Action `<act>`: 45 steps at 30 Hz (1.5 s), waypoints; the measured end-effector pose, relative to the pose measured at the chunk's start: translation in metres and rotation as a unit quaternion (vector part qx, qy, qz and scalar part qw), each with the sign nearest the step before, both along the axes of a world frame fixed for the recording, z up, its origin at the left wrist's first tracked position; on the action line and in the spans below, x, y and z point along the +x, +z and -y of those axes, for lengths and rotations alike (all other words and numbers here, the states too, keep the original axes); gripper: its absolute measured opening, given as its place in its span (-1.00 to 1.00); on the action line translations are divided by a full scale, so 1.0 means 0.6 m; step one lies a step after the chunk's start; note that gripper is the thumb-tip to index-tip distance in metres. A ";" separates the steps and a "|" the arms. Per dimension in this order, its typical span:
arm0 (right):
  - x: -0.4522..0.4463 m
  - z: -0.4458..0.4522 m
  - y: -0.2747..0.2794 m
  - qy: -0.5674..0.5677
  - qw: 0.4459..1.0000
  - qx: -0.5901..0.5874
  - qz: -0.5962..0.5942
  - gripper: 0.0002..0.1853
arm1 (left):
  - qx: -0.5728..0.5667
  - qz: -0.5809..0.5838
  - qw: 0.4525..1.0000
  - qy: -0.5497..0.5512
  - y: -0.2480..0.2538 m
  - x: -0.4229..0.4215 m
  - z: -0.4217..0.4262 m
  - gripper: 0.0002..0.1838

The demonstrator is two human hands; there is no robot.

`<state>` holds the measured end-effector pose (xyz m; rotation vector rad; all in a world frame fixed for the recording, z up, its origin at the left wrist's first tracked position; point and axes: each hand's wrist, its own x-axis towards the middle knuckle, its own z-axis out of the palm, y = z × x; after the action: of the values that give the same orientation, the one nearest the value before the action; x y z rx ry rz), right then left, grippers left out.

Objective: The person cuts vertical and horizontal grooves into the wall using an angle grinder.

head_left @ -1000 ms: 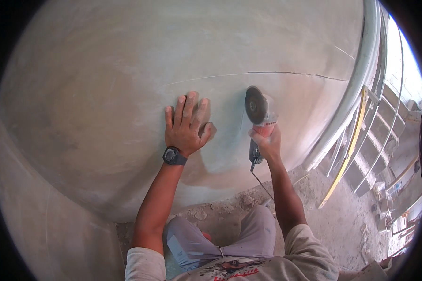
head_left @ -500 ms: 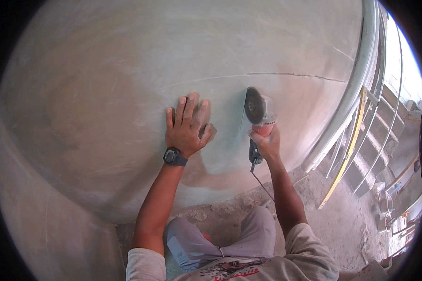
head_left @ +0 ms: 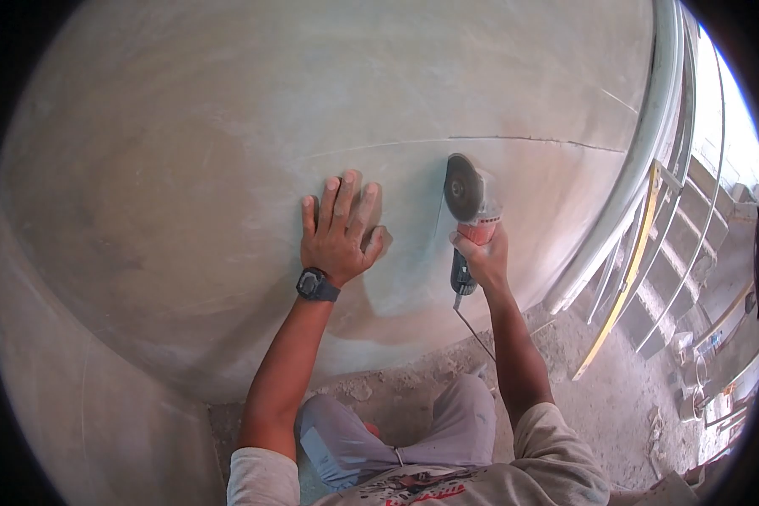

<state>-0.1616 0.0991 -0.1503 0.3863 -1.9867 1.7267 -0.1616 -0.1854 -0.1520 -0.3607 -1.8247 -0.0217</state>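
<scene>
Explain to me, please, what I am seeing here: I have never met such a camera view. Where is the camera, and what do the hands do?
There is no robot here, only a person with two bare hands. The camera sits on the person's head and looks forward and down, so you see their own arms. The big surface in front is a wall. The left hand is spread against it, with a watch on the wrist. The right hand holds a grinder with a round disc; a cord hangs below. A long line runs across the wall above the disc. I cannot tell whether the disc is spinning.
</scene>
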 end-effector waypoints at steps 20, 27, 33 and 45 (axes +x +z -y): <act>0.005 -0.004 0.036 0.012 1.000 -0.011 -0.005 -0.54 | 0.003 -0.006 1.000 0.002 -0.001 -0.003 0.000 -0.15; 0.004 -0.002 0.052 0.010 1.000 -0.006 -0.004 -0.55 | 0.003 -0.004 1.000 0.003 0.002 -0.004 -0.001 -0.14; -0.006 -0.002 0.047 0.014 1.000 -0.008 -0.021 -0.56 | 0.003 -0.004 1.000 0.005 -0.001 -0.006 -0.001 -0.15; -0.008 0.000 0.050 -0.002 0.999 0.003 -0.035 -0.56 | 0.004 0.000 1.000 -0.001 0.008 -0.004 -0.004 -0.19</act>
<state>-0.1663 0.0990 -0.1203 0.4379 -1.9431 1.6810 -0.1638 -0.1830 -0.1474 -0.3566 -1.8232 -0.0290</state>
